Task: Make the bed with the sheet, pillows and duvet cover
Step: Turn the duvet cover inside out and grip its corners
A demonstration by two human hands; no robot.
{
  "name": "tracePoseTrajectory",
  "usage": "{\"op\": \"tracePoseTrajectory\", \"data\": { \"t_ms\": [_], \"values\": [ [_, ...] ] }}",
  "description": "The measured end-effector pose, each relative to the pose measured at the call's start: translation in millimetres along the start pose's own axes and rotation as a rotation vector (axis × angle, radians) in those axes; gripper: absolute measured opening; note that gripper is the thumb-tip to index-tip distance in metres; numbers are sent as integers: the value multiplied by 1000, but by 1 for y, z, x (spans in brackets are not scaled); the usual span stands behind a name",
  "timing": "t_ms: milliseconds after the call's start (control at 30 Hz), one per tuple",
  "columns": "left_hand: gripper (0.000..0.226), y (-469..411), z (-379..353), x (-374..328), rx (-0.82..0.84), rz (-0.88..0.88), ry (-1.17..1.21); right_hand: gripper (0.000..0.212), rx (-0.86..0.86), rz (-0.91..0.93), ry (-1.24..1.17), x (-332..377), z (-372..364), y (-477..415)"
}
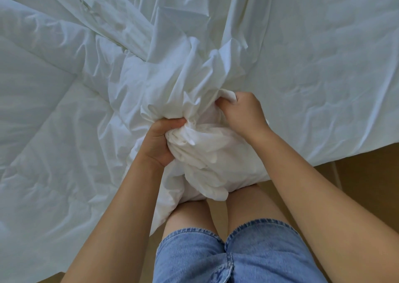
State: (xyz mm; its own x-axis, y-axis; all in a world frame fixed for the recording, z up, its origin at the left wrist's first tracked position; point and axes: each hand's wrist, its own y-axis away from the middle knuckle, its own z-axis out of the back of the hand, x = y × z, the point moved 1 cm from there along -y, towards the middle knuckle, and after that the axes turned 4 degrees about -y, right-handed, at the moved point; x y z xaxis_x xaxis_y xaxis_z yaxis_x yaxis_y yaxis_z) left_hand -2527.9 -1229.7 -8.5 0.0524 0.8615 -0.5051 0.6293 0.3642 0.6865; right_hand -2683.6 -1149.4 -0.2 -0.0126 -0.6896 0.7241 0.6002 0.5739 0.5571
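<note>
White bedding covers the whole bed. A crumpled white duvet cover [185,71] is bunched up at the near edge of the bed, right in front of my legs. My left hand [160,141] grips a thick wad of its gathered fabric from the left. My right hand [240,110] grips a fold of the same bunch from the right, knuckles up. The padded duvet [43,110] lies spread on the left half of the bed. A wrinkled white sheet [323,66] covers the right half. No pillows are in view.
The bed's near edge [323,159] runs diagonally on the right, with brown floor [367,174] beyond it. A pale bed leg [336,172] stands under that edge. My legs in denim shorts [237,252] stand against the bed.
</note>
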Motion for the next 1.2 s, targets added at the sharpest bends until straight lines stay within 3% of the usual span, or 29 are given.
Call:
{"op": "tracePoseTrajectory", "data": {
  "t_ms": [67, 167, 233, 300, 367, 467, 567, 733, 833, 1033, 1200],
  "values": [
    [21, -1, 0, 1, -53, -1, 21, 38, -68, 90, -30, 2, -5, 7],
    [23, 2, -1, 3, -60, 7, 77, 20, 101, 92, -170, 4, -13, 14],
    [61, 5, 1, 4, -62, 31, 106, 14, 197, 69, -180, 4, -17, 13],
    [79, 6, 4, 6, -86, 32, 117, 14, 253, 72, -94, 7, -21, 10],
    [71, 5, 7, 5, -68, 25, 121, 14, 302, 68, 13, 11, -25, 4],
    [38, 4, 7, 1, -46, -12, 45, 10, 301, 52, 175, 15, -32, -7],
    [38, 2, 11, -7, -44, -52, -60, 11, 141, 89, 254, 10, -40, -8],
    [38, -7, 12, -15, -50, -61, -41, 24, -170, 262, 132, 1, -45, 11],
    [32, -9, 14, -10, -63, -46, 34, 19, -81, 304, 132, 2, -46, 7],
    [37, -15, 13, -11, -26, -11, 37, 13, 140, 146, 341, 3, -48, -18],
    [45, -14, 15, -9, -71, 9, 20, 17, 87, 186, 673, 6, -50, -21]
  ]
}}
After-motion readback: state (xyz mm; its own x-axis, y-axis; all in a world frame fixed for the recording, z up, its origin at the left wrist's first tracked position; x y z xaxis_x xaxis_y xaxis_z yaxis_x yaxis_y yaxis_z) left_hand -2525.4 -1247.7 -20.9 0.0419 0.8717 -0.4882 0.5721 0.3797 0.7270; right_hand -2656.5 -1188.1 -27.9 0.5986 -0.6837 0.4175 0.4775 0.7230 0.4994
